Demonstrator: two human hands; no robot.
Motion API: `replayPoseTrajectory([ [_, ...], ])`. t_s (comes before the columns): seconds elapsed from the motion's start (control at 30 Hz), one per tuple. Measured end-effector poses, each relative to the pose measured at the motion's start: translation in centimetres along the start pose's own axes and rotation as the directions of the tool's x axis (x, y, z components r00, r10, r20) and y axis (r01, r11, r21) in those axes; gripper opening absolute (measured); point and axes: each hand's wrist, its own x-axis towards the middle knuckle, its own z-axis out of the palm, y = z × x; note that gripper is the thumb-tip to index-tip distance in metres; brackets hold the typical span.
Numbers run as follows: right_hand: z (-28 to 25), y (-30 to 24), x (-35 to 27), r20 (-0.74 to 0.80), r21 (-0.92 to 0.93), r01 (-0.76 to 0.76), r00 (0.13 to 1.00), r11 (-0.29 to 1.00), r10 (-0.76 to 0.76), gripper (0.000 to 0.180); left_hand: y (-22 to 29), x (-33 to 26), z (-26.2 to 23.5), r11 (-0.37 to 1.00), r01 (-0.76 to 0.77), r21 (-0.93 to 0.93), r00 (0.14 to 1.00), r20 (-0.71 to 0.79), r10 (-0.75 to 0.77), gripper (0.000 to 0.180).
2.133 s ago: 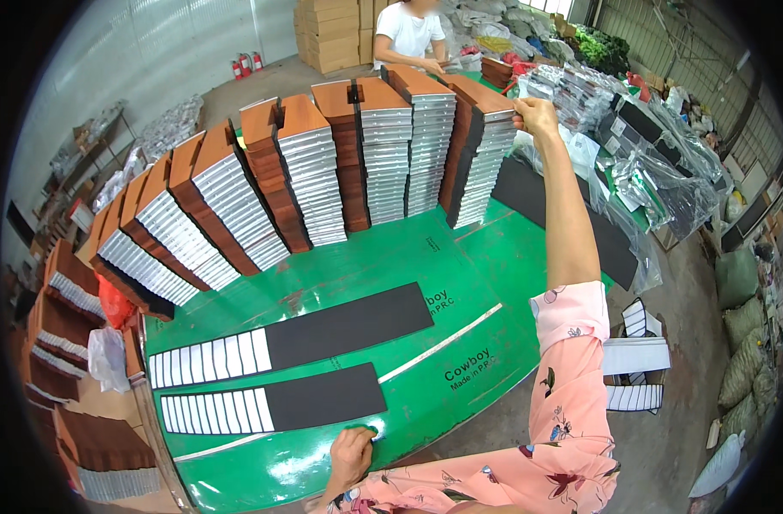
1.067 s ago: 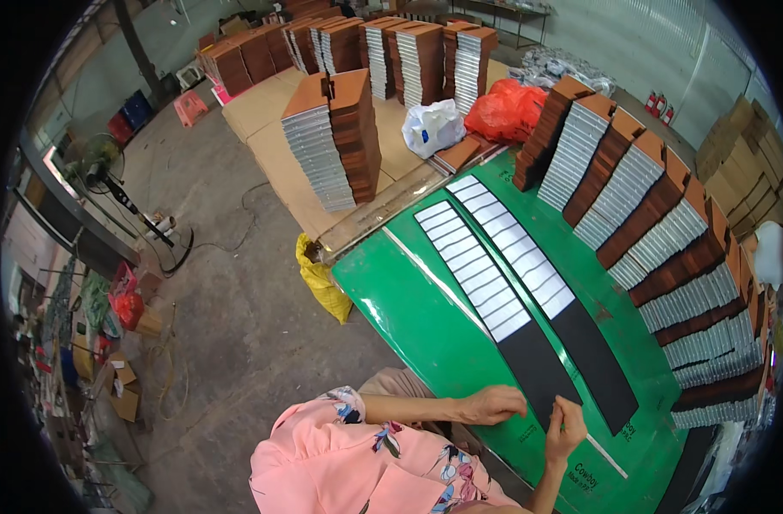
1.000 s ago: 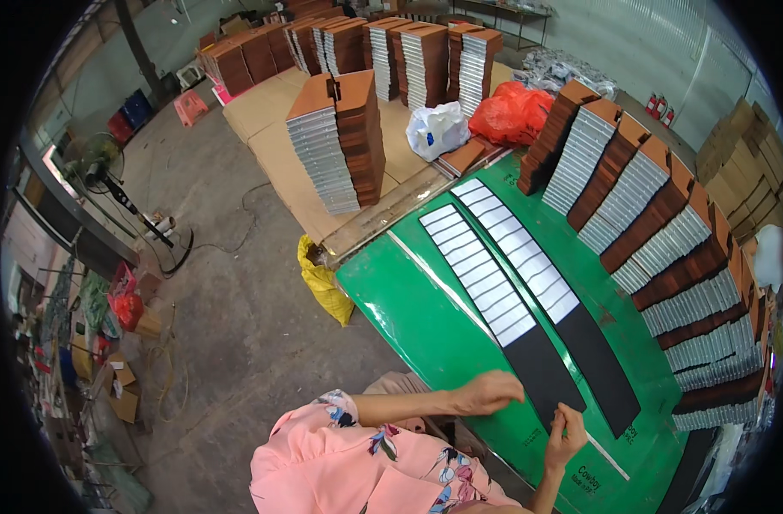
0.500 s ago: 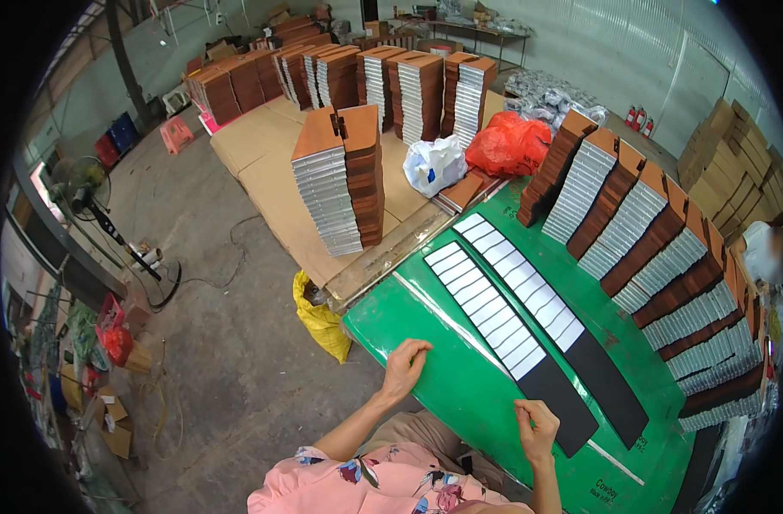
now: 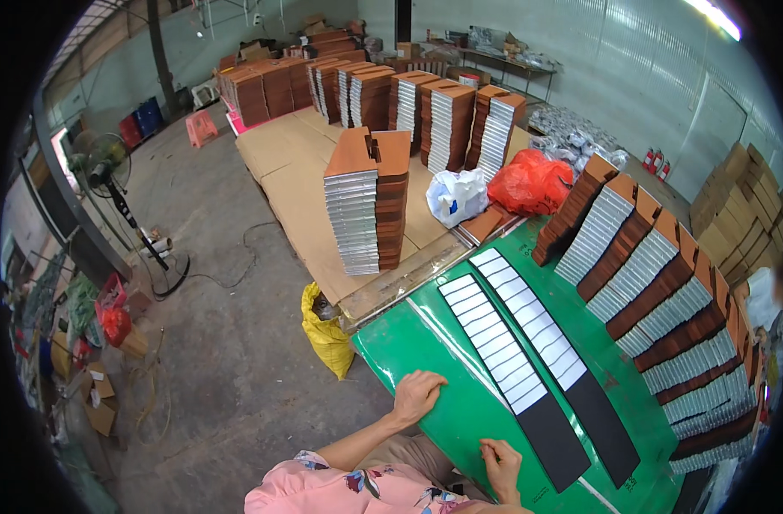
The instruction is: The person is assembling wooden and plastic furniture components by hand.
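On the green table (image 5: 460, 403), both hands nearer its edge than before

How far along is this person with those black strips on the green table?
Done: two long black strips lie side by side on the green table, each with a row of white labels. In hand: nothing is held; the left hand rests on the table edge, the right hand by the nearer strip's bare black end. Left: those ends carry no labels.

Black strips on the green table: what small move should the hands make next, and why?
Probably the right hand should reach to the nearer black strip. Both hands are empty: the left hand rests flat on the green table edge, and the strip's black end lies just beside the right fingers.
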Motion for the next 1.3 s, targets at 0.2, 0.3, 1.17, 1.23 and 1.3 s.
replayPoseTrajectory([
  [0.2,0.8,1.5,-0.5,0.004,0.041,-0.055,0.998,0.998,0.055,0.011,0.4,0.0,0.0,0.998,-0.016,0.063,1.0,0.011,0.015,0.013],
  [0.3,0.9,2.2,-0.6,-0.01,0.037,-0.072,0.997,0.997,0.072,0.01,0.5,-0.1,0.2,0.997,-0.015,0.082,1.0,0.008,0.015,0.014],
  [1.17,1.5,6.8,-0.3,0.067,0.156,-0.146,0.988,0.977,0.137,0.013,-0.9,13.8,-10.5,0.988,-0.105,0.113,0.847,-0.511,0.148,0.02],
  [1.23,1.5,6.7,-0.3,0.055,0.145,-0.121,0.992,0.982,0.114,0.013,-0.6,16.0,-12.2,0.975,-0.111,0.19,0.819,-0.538,0.198,0.022],
  [1.3,1.6,6.6,-0.4,0.051,0.153,-0.09,0.995,0.984,0.083,0.012,0.1,18.0,-14.1,0.956,-0.106,0.272,0.789,-0.562,0.247,0.023],
])
